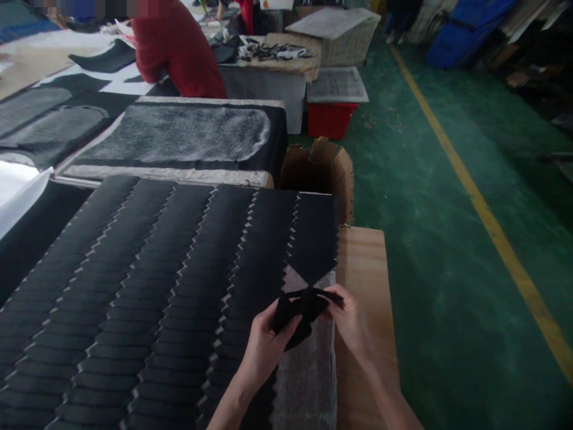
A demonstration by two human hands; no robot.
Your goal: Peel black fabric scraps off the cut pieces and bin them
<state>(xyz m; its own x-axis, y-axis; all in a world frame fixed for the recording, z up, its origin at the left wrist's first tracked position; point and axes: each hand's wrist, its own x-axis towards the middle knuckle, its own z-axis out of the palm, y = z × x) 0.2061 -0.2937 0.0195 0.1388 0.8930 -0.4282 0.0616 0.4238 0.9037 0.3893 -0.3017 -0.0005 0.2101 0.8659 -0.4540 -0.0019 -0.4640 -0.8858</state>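
Note:
Between my two hands is a bunched piece of black fabric (301,313), gathered into folds. My left hand (264,343) is closed round its left side, thumb on top. The fingers of my right hand (349,316) pinch its upper right edge. Both hands are above a bare greyish strip (307,382) at the right side of the work surface. Just beyond them, a strip of black fabric (316,239) ends in a point. To the left lie long rows of overlapping black fabric pieces (179,286) with zigzag edges.
A wooden board (364,286) runs along the right edge. Beyond the rows stand a torn cardboard box (342,179) and a table with a fabric-covered panel (179,134). A person in a red top (179,48) leans over farther back. Green floor (447,269) with a yellow line lies right.

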